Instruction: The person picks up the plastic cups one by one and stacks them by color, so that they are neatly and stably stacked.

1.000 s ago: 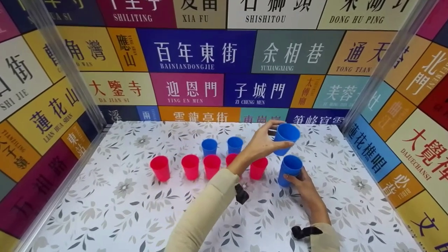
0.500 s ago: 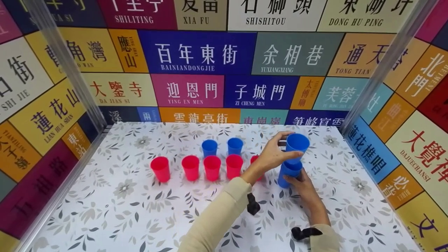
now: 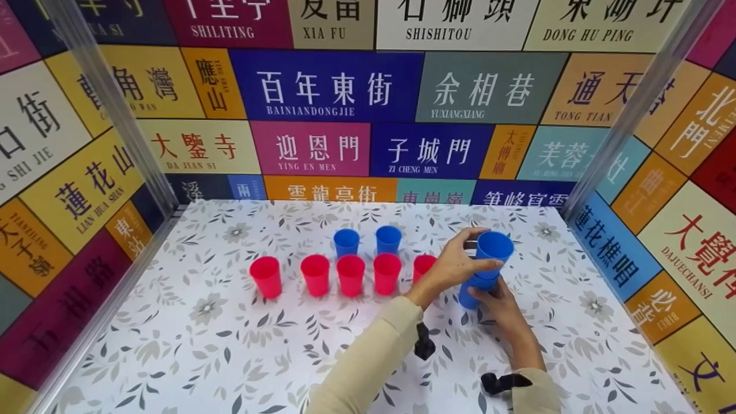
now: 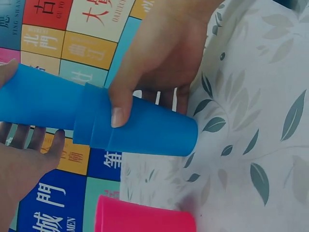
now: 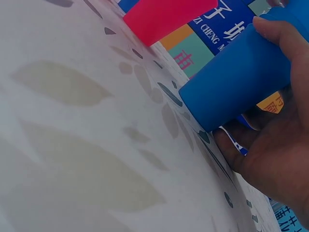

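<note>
At the right of the head view, my left hand (image 3: 460,261) grips an upright blue cup (image 3: 493,246) between thumb and fingers. Its lower end sits inside the nested blue cups (image 4: 154,125) below, whose rims show as stepped rings in the left wrist view. My right hand (image 3: 505,310) wraps round that lower stack, thumb on the near side and fingers behind. The right wrist view has the stack's base (image 5: 207,111) right at the tabletop. Just left of my hands is a red cup (image 3: 424,269), partly covered by my left forearm.
Several red cups (image 3: 351,276) stand upright in a row across the table (image 3: 230,356). Behind them are two blue cups, one on the left (image 3: 346,244) and one on the right (image 3: 388,238). Sign-covered walls (image 3: 322,86) border the back and sides.
My left hand has moved right and down with its blue cup, from above and behind the stack to inside its top. My right hand has kept its hold on the lower cups.
</note>
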The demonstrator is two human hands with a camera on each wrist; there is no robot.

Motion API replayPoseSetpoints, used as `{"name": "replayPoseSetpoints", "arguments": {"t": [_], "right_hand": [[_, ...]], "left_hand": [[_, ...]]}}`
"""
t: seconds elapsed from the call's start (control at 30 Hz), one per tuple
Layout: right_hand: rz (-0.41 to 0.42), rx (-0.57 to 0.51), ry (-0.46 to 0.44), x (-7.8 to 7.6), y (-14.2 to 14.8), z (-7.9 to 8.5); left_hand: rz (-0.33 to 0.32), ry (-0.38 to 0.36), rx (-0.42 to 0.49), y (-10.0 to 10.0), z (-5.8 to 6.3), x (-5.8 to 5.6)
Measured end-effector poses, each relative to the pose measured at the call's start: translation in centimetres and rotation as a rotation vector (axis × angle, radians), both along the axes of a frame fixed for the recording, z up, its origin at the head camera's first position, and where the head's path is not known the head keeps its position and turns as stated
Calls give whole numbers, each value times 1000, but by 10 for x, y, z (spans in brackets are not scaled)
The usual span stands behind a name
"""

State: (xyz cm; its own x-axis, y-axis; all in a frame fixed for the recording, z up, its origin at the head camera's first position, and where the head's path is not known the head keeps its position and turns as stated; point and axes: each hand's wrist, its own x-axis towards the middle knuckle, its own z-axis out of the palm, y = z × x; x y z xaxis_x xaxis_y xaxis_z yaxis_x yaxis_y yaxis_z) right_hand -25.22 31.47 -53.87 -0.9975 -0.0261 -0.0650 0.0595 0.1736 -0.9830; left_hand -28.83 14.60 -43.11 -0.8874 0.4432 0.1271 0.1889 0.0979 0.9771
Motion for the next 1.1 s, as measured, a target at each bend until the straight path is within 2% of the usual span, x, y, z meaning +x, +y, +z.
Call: {"name": "replayPoseSetpoints", "arguments": {"t": [0.2,0.37,0.5,0.7,0.93,1.1], "right_hand": [[7,-9,-7,-1,-1,1],[7,-4,2,-3,0,1],[3,-2,-2,-4,1,2],[5,-28,11,-3,0,1],[-11,-16,-8,-4,1,0],[-9,-9,-15,-3,1,-1]], "left_hand": [[-4,40,-8,0,-2,1],[10,42,13,-10,4,-5],[17,79,43,-21,7,-9],[46,107,77,-42,11,-14],[129,198,100,-72,14,-24],[179,215,146,-95,12,-30]]}}
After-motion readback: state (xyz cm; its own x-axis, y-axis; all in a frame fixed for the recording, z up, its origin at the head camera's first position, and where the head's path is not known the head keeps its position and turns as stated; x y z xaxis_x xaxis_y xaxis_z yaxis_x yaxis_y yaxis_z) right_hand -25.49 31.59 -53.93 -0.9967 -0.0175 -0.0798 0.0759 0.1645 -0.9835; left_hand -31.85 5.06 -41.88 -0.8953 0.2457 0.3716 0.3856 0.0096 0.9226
